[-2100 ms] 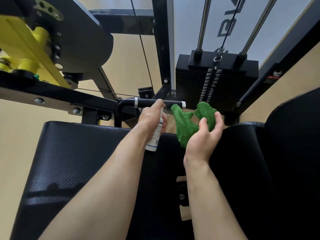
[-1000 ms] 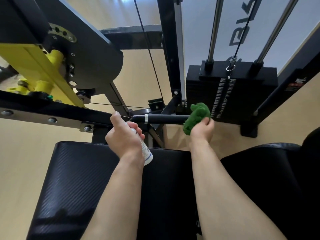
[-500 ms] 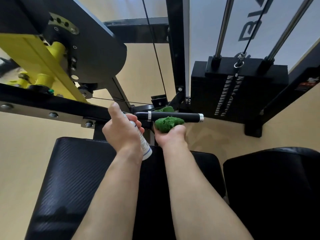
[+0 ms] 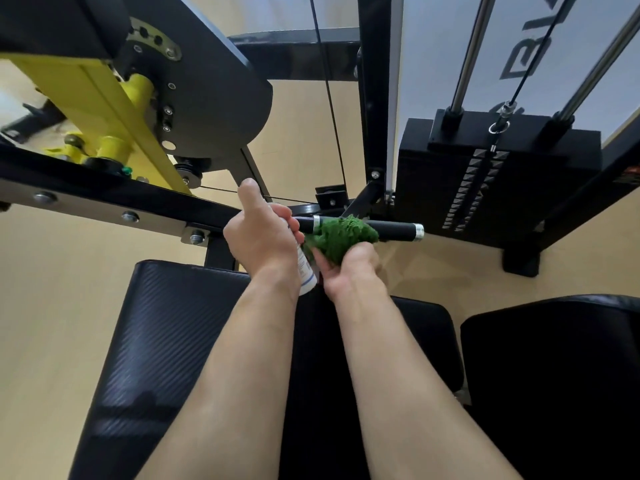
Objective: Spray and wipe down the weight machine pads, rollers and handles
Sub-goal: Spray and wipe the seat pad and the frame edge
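Right hand (image 4: 349, 268): closed around a green cloth (image 4: 341, 233), soft, light and bunched, wrapped over the black handle (image 4: 394, 230) near its inner chrome collar; best held as a full-palm wad so it conforms to the bar. Left hand (image 4: 259, 237): gripping 1 small white spray bottle (image 4: 307, 275) by its body, probably light and rigid. Handle: stiff, fixed, likely grippy foam, above the black seat pad (image 4: 166, 323).

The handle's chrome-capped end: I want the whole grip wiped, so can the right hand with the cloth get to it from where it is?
Probably yes. The right hand holds the green cloth wrapped on the handle near its middle, and the grip out to the chrome cap is bare, with nothing in the way.
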Demonstrator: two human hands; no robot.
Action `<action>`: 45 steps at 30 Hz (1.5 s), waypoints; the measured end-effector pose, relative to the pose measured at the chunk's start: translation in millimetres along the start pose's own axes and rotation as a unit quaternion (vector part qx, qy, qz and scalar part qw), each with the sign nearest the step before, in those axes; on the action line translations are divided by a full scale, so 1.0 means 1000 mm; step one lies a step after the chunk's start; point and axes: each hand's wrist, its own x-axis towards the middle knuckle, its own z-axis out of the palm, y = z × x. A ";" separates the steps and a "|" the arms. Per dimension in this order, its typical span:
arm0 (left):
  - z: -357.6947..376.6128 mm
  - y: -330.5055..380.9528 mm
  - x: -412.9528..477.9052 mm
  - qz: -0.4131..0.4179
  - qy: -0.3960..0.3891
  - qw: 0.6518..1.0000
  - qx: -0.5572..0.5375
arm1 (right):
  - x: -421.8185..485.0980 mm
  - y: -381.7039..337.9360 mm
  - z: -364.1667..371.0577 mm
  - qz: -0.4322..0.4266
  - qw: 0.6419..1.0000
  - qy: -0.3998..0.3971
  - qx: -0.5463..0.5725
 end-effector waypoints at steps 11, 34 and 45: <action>0.005 0.001 0.005 0.014 -0.001 1.000 -0.023 | 0.037 -0.014 -0.014 -0.559 0.388 -0.099 -0.726; -0.036 0.003 -0.127 -0.052 -0.057 0.994 0.072 | -0.115 -0.004 -0.139 -0.257 0.928 0.110 -0.246; -0.162 0.026 -0.256 -0.058 -0.132 0.978 0.154 | -0.294 0.019 -0.237 -0.243 0.934 0.069 -0.254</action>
